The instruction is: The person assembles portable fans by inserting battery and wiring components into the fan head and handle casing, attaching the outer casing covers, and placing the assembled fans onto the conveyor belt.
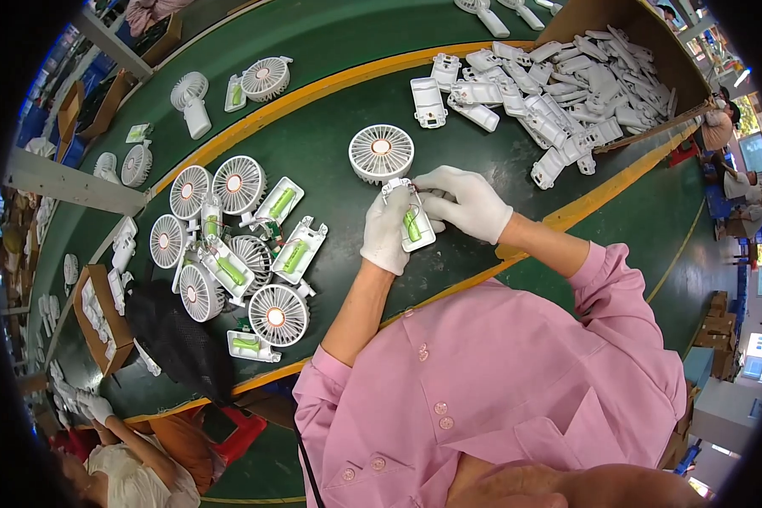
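Note:
A small white handheld fan with a round grille [381, 154] lies before me, its handle shell laid open. Inside that shell shows a green battery cell [412, 223]. My left hand [385, 233], in a white glove, wraps round the handle just below the fan head. My right hand [470, 203], gloved as well, has its thumb and fingers bent together at the handle's upper right edge. What its fingertips pinch is too small and partly hidden. The handle's upper end, between both hands, is partly covered by my fingers.
To the left, several fans [277, 315] lie piled with open handles and green cells. White handle shells [559, 118] spill from a cardboard box [686, 72] at the far right. A black cloth bag [178, 339] sits near left; beyond it works another person with a gloved hand [99, 408].

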### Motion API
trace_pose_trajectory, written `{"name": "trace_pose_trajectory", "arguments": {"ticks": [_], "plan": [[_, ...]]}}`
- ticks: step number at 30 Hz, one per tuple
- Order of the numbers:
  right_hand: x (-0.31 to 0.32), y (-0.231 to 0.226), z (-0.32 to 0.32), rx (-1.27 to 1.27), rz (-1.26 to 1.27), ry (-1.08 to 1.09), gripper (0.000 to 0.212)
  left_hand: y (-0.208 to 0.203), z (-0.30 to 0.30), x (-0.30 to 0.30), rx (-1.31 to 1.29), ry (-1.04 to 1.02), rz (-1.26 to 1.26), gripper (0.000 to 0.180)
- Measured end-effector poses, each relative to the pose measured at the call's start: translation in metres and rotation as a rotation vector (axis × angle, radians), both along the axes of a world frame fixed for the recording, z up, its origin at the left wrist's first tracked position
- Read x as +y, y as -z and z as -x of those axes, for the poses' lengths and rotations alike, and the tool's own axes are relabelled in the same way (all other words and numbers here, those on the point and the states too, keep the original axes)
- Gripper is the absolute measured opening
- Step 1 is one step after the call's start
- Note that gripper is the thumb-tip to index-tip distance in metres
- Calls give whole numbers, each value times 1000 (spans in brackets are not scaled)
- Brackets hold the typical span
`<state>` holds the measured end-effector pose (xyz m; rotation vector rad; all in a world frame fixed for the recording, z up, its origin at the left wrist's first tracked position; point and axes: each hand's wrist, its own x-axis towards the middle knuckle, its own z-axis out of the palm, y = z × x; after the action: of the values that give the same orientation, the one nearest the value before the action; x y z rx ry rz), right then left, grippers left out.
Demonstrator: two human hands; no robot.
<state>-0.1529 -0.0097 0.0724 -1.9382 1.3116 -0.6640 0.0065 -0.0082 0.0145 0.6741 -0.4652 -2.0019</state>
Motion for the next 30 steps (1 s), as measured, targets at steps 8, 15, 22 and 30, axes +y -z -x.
{"name": "trace_pose_trajectory", "arguments": {"ticks": [8,15,22,30], "plan": [[-7,8,10,233,458,-221,21,0,-2,1,48,-3,-1,25],[-25,8,16,341,646,-427,23,-6,2,2,18,-39,-39,22],[-49,3,15,390,850,-751,27,-2,2,1,13,-28,-26,16],[-72,-26,5,95,-32,-544,12,12,-13,-3,156,45,-13,31]]}}
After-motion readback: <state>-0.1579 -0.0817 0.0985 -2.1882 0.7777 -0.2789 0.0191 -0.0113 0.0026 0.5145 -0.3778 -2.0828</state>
